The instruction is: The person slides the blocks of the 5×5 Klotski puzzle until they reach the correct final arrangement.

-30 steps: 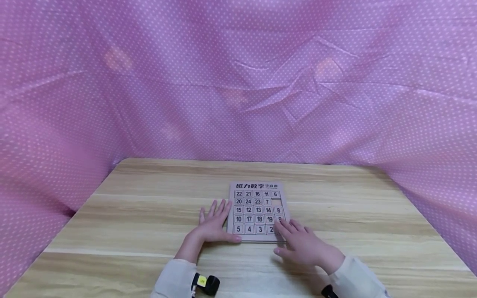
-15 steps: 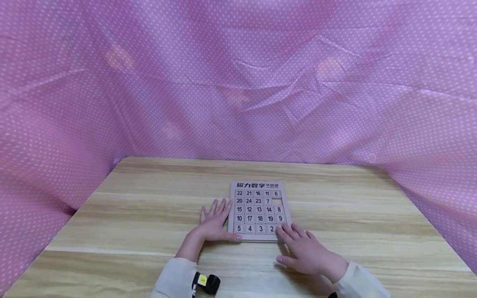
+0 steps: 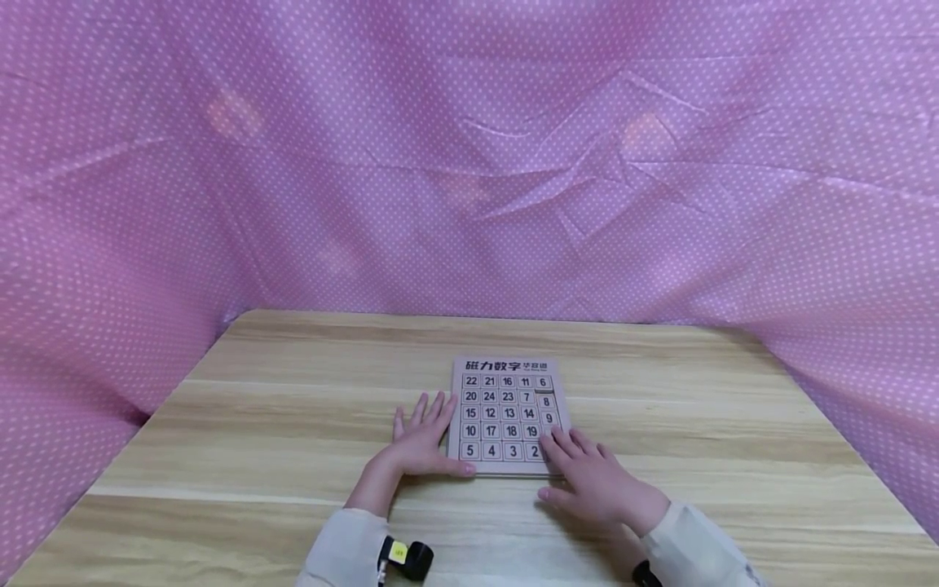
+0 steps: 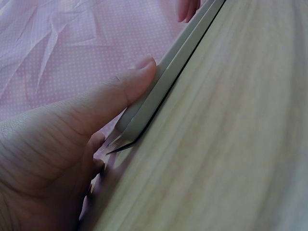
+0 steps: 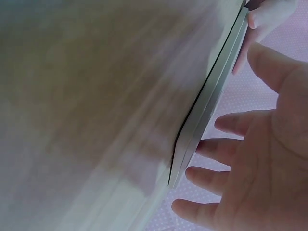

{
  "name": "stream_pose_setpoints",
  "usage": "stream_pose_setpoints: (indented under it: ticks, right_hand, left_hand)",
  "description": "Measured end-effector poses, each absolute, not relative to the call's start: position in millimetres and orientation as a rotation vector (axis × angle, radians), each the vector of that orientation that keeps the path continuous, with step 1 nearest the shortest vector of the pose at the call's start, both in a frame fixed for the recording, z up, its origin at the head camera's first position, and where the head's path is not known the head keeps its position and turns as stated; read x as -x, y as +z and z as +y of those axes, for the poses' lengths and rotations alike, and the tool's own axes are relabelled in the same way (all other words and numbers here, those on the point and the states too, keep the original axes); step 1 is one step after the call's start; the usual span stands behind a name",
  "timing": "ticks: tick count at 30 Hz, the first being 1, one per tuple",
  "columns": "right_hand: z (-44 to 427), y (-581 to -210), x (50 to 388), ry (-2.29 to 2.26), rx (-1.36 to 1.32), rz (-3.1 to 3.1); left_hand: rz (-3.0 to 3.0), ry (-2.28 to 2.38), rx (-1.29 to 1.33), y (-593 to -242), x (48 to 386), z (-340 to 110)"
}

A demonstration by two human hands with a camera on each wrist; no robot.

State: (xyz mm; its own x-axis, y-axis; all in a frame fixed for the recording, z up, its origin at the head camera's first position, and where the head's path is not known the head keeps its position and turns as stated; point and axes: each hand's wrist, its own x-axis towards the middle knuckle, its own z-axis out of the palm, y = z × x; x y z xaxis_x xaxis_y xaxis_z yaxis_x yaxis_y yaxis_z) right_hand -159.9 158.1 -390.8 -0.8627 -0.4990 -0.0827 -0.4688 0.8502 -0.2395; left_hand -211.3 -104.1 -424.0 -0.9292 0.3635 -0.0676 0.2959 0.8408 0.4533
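A number sliding puzzle [image 3: 506,468] lies flat, its numbered tiles set in a pale frame. In its right column, tile 8 [image 3: 546,402] sits just under tile 6 [image 3: 543,381] with a thin dark gap between them, and tile 9 [image 3: 548,418] is below. My left hand [image 3: 421,449] rests at the near left corner, thumb on the front rim and fingers spread along the left side. Over the lower right tiles lies my right hand [image 3: 601,483], its straight fingertips at the right column under tile 9. Those fingers hide the lowest tile there.
The puzzle is on a wood-grain table [image 3: 293,391]. A pink dotted cloth [image 3: 469,163] hangs behind the table and along both sides. A small black device with a yellow label [image 3: 398,553] is at the left sleeve.
Tiles 8 and 9 have slid up the right column, and the opening under tile 6 has nearly closed. My right hand has moved slightly up and left; the left hand stays put.
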Motion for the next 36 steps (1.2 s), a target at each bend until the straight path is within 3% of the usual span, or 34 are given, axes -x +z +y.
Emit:
stream_pose_setpoints:
  ticks: [17,36]
  right_hand:
    - [155,-388,165,-0.332,0.770,2.911]
    - [93,-390,166,-0.208,0.986,2.790]
  left_hand:
    - [2.864,0.693,-0.523,-425,212,-104]
    - [2.867,0.667,-0.530,-424,212,-105]
